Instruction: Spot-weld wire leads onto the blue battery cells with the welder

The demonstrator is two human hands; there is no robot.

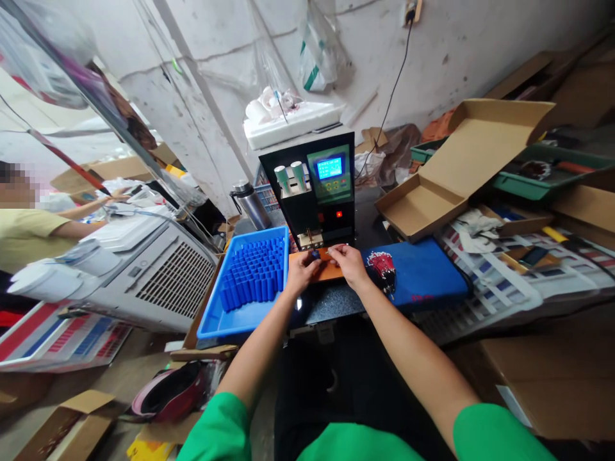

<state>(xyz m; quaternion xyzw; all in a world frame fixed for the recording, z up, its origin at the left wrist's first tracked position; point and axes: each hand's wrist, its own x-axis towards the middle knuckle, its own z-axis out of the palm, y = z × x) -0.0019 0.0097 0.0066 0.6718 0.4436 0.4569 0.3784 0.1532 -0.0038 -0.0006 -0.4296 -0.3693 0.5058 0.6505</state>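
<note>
My left hand (302,271) is closed round a small dark-blue cylinder (314,254), apparently a battery cell, on an orange board (329,273). The board lies in front of a black machine (307,186) that looks like a spot welder, with a lit blue screen (329,168). Just right of the cell, my right hand (350,264) pinches something small and thin that I cannot make out. Beside my right wrist lies a bundle of red and black wires (382,269) with pale ends. At left, a blue tray (211,326) holds rows of blue cells (254,272).
A steel flask (252,203) stands behind the tray. On the right are a blue pad (427,272), an open cardboard box (435,192) and a white plastic basket (500,282). A grey air cooler (158,269) stands at left, with another person (33,237) beyond it.
</note>
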